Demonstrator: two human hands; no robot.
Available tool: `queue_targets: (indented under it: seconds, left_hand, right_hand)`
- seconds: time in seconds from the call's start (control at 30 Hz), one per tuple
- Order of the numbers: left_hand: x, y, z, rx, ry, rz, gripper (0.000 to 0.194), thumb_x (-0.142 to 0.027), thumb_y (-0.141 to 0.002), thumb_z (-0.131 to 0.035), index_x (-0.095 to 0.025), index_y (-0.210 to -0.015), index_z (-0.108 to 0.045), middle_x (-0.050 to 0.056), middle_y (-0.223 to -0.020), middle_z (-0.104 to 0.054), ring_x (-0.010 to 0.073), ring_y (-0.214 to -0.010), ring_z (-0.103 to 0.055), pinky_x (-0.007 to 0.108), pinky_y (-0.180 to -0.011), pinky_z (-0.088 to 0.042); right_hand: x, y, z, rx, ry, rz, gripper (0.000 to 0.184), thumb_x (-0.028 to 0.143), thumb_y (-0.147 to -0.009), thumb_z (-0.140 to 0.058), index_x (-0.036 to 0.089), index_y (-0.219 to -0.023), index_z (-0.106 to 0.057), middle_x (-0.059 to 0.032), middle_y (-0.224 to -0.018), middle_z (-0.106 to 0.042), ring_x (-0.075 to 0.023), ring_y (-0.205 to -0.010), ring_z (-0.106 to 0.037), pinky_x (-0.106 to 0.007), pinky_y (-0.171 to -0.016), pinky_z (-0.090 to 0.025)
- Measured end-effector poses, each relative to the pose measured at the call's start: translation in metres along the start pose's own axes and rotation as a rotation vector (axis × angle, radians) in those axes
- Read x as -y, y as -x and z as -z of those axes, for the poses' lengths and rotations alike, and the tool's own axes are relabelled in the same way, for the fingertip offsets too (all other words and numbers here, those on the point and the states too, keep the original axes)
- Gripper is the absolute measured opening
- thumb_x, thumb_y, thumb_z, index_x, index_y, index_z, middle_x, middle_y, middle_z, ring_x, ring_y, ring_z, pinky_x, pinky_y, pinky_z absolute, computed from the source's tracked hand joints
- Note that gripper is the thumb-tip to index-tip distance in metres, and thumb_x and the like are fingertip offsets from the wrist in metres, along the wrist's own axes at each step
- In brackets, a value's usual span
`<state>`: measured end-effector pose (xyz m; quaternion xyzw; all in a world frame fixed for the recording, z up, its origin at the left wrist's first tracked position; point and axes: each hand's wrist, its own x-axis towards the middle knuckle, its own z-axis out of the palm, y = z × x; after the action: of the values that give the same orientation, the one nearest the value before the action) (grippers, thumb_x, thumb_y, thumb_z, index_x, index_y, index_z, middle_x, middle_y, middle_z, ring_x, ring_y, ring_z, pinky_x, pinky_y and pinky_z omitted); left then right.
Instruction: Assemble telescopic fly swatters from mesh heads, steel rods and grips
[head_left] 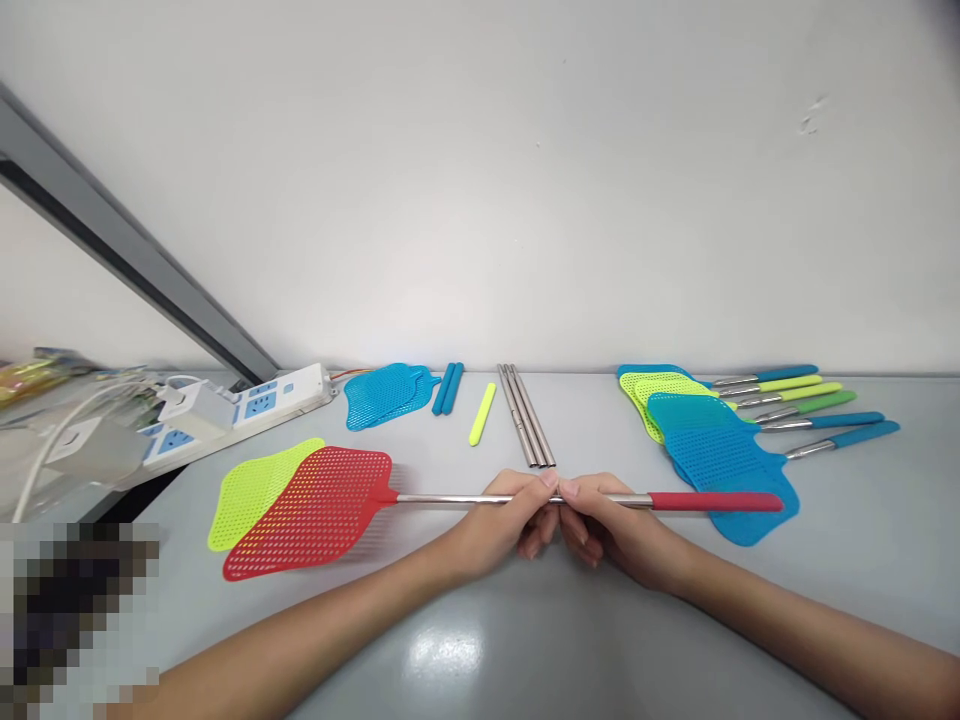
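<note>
A red fly swatter (319, 512) with a metal shaft and a red handle lies across both hands, its shaft drawn out long. My left hand (517, 515) pinches the shaft from the left, with the mesh head on that side. Close beside it, my right hand (600, 515) grips the same shaft, and the red handle extends to the right. Behind the hands lie several metal rods (526, 415). Partly under the red head is a yellow-green mesh head (244, 490).
Blue mesh heads (386, 395), blue handle grips (448, 388) and a yellow grip (482, 414) lie along the back. Assembled swatters (712, 440) are piled at the right, partly beneath the red handle. A white power strip (277, 400) with plugs and cables stands at the left.
</note>
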<state>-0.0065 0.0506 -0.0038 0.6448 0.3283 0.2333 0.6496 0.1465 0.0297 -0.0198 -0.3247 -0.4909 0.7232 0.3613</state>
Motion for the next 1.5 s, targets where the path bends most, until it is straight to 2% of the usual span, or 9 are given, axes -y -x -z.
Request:
queue_targets:
  seconds: [0.27,0.53,0.83,1.1,1.33,1.5]
  left_hand:
    - [-0.0011,-0.0024,0.0032,0.011,0.075,-0.021,0.053,-0.033,-0.086,-0.029,-0.015,-0.038,-0.043,-0.001,-0.036,-0.038,0.0108,-0.046,-0.042,0.023,-0.054,-0.033]
    - [0.0012,-0.0026,0.0023,-0.004,0.077,0.006,0.054,-0.040,-0.085,-0.030,-0.015,-0.038,-0.043,-0.001,-0.038,-0.040,0.0101,-0.043,-0.038,0.025,-0.057,-0.035]
    - [-0.0010,-0.0024,0.0014,-0.025,0.105,0.031,0.054,-0.042,-0.083,-0.032,-0.015,-0.038,-0.045,-0.001,-0.038,-0.040,0.0113,-0.044,-0.042,0.024,-0.057,-0.035]
    - [0.0012,-0.0050,0.0048,0.021,0.155,-0.001,0.050,-0.033,-0.085,-0.031,-0.014,-0.042,-0.046,0.000,-0.037,-0.042,0.0100,-0.043,-0.040,0.022,-0.053,-0.034]
    - [-0.0001,-0.0042,0.0062,0.042,0.151,-0.009,0.048,-0.033,-0.086,-0.032,-0.014,-0.045,-0.046,-0.001,-0.038,-0.044,0.0098,-0.044,-0.041,0.022,-0.053,-0.033]
    - [-0.0036,-0.0042,0.0097,0.106,0.150,0.030,0.046,-0.031,-0.087,-0.031,-0.013,-0.047,-0.047,-0.001,-0.039,-0.045,0.0092,-0.044,-0.042,0.022,-0.053,-0.034]
  right_hand:
    - [-0.0001,-0.0012,0.0012,0.015,0.032,0.017,0.044,0.041,-0.083,-0.041,0.015,-0.049,-0.043,0.0032,-0.043,-0.041,-0.0074,-0.040,-0.037,-0.020,-0.041,-0.026]
    - [0.0037,-0.0017,0.0003,0.036,-0.011,-0.004,0.044,0.041,-0.083,-0.042,0.015,-0.048,-0.042,0.0033,-0.043,-0.040,-0.0078,-0.041,-0.038,-0.021,-0.042,-0.027]
    - [-0.0004,-0.0024,0.0037,0.038,-0.027,0.004,0.042,0.039,-0.084,-0.042,0.015,-0.050,-0.043,0.0030,-0.044,-0.041,-0.0074,-0.041,-0.038,-0.020,-0.042,-0.028]
    - [0.0005,-0.0026,0.0034,0.044,-0.057,-0.005,0.041,0.038,-0.084,-0.042,0.015,-0.050,-0.043,0.0034,-0.044,-0.040,-0.0074,-0.041,-0.038,-0.020,-0.043,-0.028]
    - [0.0015,-0.0043,0.0032,0.029,-0.093,-0.013,0.040,0.035,-0.083,-0.043,0.015,-0.048,-0.043,0.0037,-0.042,-0.038,-0.0079,-0.040,-0.038,-0.021,-0.042,-0.027]
    - [-0.0003,-0.0038,0.0041,0.030,-0.082,0.003,0.038,0.032,-0.082,-0.041,0.016,-0.048,-0.040,0.0041,-0.042,-0.038,-0.0074,-0.039,-0.036,-0.021,-0.041,-0.025]
